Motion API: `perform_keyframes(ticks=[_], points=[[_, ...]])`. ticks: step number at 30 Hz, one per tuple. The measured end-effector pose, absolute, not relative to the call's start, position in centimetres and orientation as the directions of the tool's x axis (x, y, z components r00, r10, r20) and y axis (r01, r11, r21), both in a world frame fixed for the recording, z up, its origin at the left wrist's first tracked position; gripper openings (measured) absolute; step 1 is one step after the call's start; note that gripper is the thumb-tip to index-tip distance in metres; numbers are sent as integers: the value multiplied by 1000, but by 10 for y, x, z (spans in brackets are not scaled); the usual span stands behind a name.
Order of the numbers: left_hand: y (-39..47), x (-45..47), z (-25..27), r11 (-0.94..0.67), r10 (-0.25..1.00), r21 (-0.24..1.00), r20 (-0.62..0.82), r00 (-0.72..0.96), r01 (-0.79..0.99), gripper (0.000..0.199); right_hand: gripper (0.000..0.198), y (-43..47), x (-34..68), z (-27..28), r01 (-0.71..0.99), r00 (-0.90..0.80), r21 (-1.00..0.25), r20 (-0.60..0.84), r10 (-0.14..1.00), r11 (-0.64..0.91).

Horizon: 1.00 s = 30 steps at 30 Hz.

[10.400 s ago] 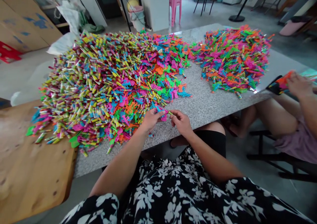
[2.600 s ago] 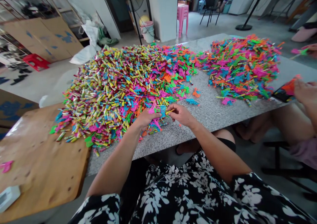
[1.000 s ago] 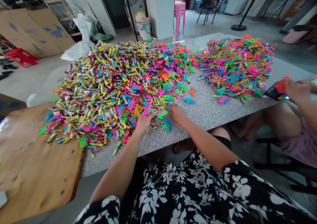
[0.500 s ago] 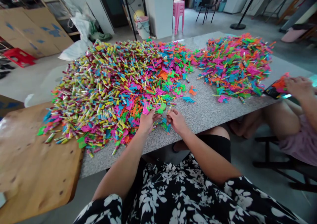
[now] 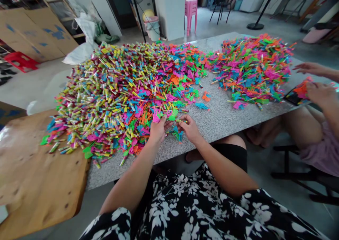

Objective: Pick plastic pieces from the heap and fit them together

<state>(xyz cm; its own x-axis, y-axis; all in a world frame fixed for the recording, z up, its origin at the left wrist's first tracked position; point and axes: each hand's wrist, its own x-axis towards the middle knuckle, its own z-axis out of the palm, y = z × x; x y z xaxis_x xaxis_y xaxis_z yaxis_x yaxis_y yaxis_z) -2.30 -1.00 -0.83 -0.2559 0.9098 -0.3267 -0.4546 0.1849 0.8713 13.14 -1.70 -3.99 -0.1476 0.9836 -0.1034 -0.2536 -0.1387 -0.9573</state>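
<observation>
My left hand (image 5: pixel 158 129) is closed at the near edge of the large heap, thumb and fingers pinching a flat green plastic toy piece (image 5: pixel 173 115). A pink plastic piece (image 5: pixel 156 115) lies against its thumb side; whether the fingers also touch it I cannot tell. Just to the right, my right hand (image 5: pixel 190 128) pinches a small printed yellow-green tube (image 5: pixel 181 121), which lies sideways and points toward the green piece. Blue plastic pieces (image 5: pixel 178 134) rest on the speckled tabletop beneath the hands. My fingers partly hide where the tube and green piece come together.
A big heap of printed tubes (image 5: pixel 106 91) mixed with coloured plastic pieces covers the left. A second heap of coloured pieces (image 5: pixel 254 68) lies at right. A co-worker's hands (image 5: pixel 321 93) are beside a black container (image 5: pixel 292 98). A wooden board (image 5: pixel 39 176) adjoins the table's left.
The tube in my right hand has turned from nearly upright to sideways, toward the green piece. My left hand has barely moved. A second co-worker's hand has come into view at right.
</observation>
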Motion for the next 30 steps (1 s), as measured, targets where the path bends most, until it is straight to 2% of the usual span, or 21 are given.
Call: perform_keyframes(ticks=[6, 11, 14, 19, 24, 25, 27, 30], points=[[-12, -23, -11, 195, 915, 885, -319, -247, -423, 35, 37, -15, 133, -43, -219, -142, -971, -68, 987, -99], [-13, -27, -6, 181, 938, 931, -260, -228, -317, 41, 39, -14, 135, -42, -234, -157, -965, -87, 984, -122], [-14, -28, -2, 171, 952, 950, -228, -206, -262, 37, 38, -12, 134, -37, -241, -149, -963, -86, 985, -121], [-17, -26, -2, 211, 951, 954, -251, -183, -213, 34, 34, -8, 132, -35, -301, -63, -953, -23, 998, -41], [-12, -38, -5, 287, 945, 936, -312, -101, -203, 35, 30, 0, 156, -49, -214, -131, -972, -70, 989, -97], [-11, -43, -5, 292, 941, 936, -318, -117, -194, 35, 29, 6, 167, -51, -210, -87, -971, -98, 991, -114], [-10, -54, -7, 286, 938, 942, -313, -150, -177, 36, 27, 24, 195, -51, -269, 106, -957, -143, 984, -110], [-14, -68, -10, 284, 946, 942, -307, -110, -181, 40, 25, 60, 238, -45, -449, 446, -893, -181, 877, 44]])
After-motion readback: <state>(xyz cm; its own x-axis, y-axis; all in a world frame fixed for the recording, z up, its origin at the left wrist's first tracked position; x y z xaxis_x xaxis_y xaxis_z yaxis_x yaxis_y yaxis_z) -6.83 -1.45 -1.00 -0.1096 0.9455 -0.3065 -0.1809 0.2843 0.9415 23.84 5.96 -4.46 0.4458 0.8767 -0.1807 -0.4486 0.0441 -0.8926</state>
